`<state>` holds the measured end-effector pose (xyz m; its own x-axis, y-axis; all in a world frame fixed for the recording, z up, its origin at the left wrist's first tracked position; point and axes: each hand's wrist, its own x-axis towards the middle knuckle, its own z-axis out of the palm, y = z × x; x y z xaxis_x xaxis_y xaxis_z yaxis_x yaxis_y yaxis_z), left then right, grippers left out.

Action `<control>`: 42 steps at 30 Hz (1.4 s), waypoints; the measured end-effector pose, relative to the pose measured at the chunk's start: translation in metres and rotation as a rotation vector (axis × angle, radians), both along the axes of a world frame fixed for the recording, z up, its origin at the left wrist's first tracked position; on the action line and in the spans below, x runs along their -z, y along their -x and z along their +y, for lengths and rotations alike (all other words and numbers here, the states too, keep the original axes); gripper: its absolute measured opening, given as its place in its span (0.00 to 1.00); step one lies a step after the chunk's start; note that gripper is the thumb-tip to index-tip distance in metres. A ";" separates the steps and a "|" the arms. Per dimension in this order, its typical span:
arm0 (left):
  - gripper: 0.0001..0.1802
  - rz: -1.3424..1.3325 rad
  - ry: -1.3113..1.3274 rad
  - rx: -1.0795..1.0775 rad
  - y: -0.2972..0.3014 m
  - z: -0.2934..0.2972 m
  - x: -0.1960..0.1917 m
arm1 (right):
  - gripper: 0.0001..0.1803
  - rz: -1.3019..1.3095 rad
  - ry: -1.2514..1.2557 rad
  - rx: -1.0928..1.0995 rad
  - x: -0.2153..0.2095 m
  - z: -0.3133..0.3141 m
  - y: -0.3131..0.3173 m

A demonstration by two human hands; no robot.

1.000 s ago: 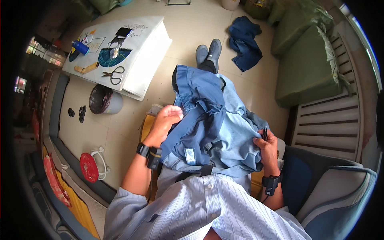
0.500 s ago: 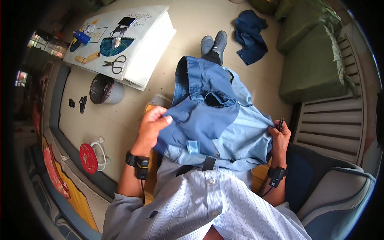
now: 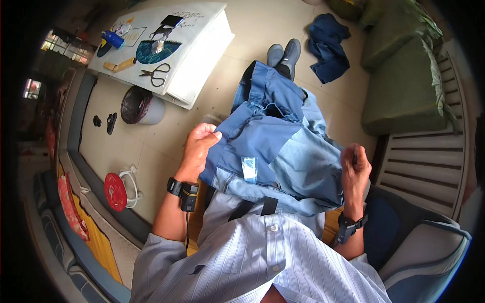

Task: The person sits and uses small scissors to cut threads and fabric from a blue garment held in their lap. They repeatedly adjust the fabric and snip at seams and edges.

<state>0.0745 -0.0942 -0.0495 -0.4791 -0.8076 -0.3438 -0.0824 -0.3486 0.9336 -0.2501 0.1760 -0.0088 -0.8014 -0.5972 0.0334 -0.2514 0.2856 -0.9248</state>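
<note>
Left hand [image 3: 199, 146] in a closed grip, right hand [image 3: 353, 164] fisted — both forearms raised, spread apart

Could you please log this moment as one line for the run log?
left hand: grips blue garment edge | right hand: grips opposite edge | garment: spread over lap

Left hand [image 3: 200, 145] and right hand [image 3: 355, 166] grip blue garment [image 3: 275, 151].

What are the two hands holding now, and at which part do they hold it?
Both hold the blue garment spread over the lap. The left hand pinches its left edge; the right hand grips its right edge.
</note>
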 end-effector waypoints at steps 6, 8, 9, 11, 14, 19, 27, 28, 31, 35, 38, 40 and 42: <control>0.12 -0.440 0.539 -0.075 0.009 0.027 -0.008 | 0.02 -0.395 -0.127 -0.323 -0.011 -0.032 -0.028; 0.13 -0.353 0.748 -0.014 0.019 0.044 -0.028 | 0.04 -0.498 -0.238 -0.444 -0.012 -0.039 -0.034; 0.12 -0.264 0.660 0.046 0.022 0.054 -0.034 | 0.05 -0.505 -0.134 -0.493 0.002 -0.039 -0.042; 0.11 -0.128 0.419 0.171 0.027 0.073 -0.041 | 0.06 -0.575 -0.304 -0.544 -0.008 -0.051 -0.054; 0.13 -0.097 0.450 0.364 0.042 0.093 -0.035 | 0.08 -0.762 -0.229 -0.522 0.022 -0.061 -0.062; 0.19 -0.345 0.482 0.409 0.052 0.103 -0.029 | 0.10 -1.135 0.078 -0.385 0.047 -0.076 -0.065; 0.19 -0.649 0.645 0.455 0.080 0.095 -0.016 | 0.12 -1.155 0.119 -0.630 0.050 -0.094 -0.069; 0.18 -0.660 0.670 0.440 0.079 0.095 -0.009 | 0.12 -1.135 0.122 -0.646 0.050 -0.095 -0.069; 0.14 -0.654 0.697 0.420 0.077 0.091 0.004 | 0.12 -1.092 0.107 -0.616 0.046 -0.093 -0.066; 0.08 -0.419 0.325 0.383 0.065 0.084 0.006 | 0.10 -1.131 0.091 -0.436 0.047 -0.086 -0.064; 0.05 -0.146 0.034 0.244 0.053 0.084 0.005 | 0.08 -1.106 0.078 -0.383 0.060 -0.077 -0.061; 0.05 -0.005 -0.039 0.131 0.044 0.084 0.007 | 0.07 -1.057 0.014 -0.452 0.057 -0.073 -0.060; 0.05 0.167 -0.218 0.058 0.039 0.084 0.002 | 0.07 -0.701 -0.008 -0.520 0.060 -0.075 -0.075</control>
<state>0.0359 -0.0107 -0.0517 -0.5870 -0.6929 -0.4187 0.0404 -0.5416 0.8397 -0.1752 0.1012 -0.0689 -0.2618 -0.8911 -0.3707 0.2744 0.2995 -0.9138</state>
